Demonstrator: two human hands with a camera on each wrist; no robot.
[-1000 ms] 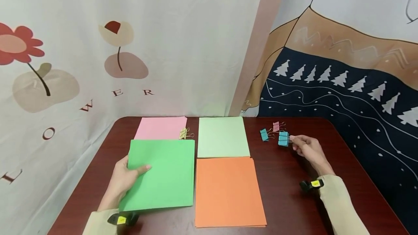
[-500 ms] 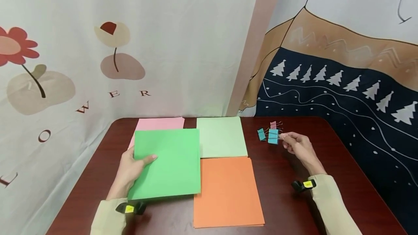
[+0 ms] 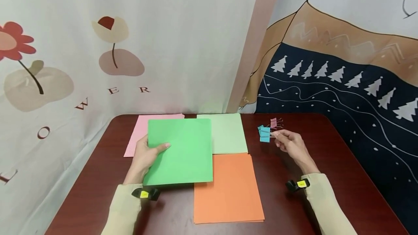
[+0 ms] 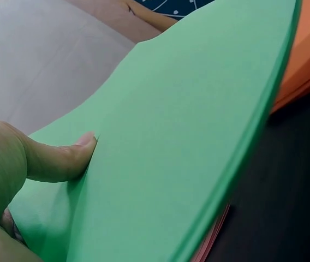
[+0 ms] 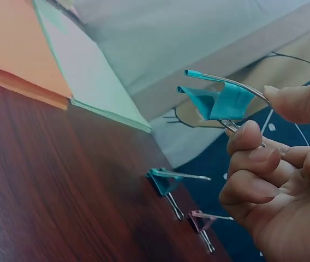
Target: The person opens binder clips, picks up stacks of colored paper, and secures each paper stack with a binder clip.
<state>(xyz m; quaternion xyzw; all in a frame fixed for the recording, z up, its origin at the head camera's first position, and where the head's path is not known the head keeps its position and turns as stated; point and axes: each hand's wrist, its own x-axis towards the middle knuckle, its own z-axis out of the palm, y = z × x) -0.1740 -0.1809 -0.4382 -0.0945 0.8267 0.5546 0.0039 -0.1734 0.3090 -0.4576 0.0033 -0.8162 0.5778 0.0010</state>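
Note:
My left hand (image 3: 143,157) grips a stack of bright green paper (image 3: 179,151) by its left edge, thumb on top and the other fingers out of sight beneath. In the left wrist view the green sheets (image 4: 160,125) bow, and the thumb presses a crease into them. My right hand (image 3: 292,148) pinches a blue binder clip (image 5: 234,101) by its wire handles, in the air. Its two lips stand a little apart in the right wrist view. Below and behind it on the table are another blue binder clip (image 5: 163,183) and a pink one (image 5: 200,220).
Pink paper (image 3: 137,133) lies at the back left, partly covered by the green stack. Pale green paper (image 3: 228,133) lies at the back middle, orange paper (image 3: 228,198) in front of it. The brown table (image 3: 85,191) ends at a printed curtain (image 3: 183,46).
The green stack has risen and moved right, now over parts of the pale green and orange paper. The yellow clip on the pink paper has become hidden. The held blue clip has moved left.

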